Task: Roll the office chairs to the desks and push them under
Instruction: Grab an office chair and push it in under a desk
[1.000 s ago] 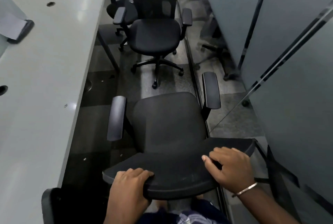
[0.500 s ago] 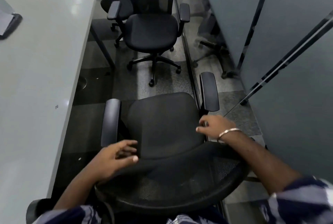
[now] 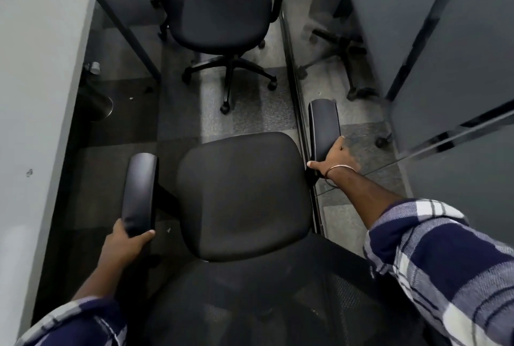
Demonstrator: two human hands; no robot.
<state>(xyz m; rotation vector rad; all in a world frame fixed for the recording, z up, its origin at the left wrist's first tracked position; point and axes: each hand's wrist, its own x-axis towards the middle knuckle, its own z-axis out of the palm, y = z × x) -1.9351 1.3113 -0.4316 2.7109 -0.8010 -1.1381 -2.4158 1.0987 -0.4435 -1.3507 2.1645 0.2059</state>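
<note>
Both hands, left hand (image 3: 122, 245), right hand (image 3: 335, 157), gripping near chair (image 3: 242, 195) armrests (desk (image 3: 36, 67) alongside)

near chair (image 3: 244, 195): black, beside desk (image 3: 41, 67) | far chair (image 3: 219, 9): black, ahead

Beyond the fingers (image 3: 340, 142), the far chair (image 3: 221, 11) loses its backrest to the top edge. The near chair (image 3: 244, 201) hides its own wheels beneath the seat. The tabletop (image 3: 36, 67) runs off leftward. Both hands' fingertips curl out of sight under the armrests.
</note>
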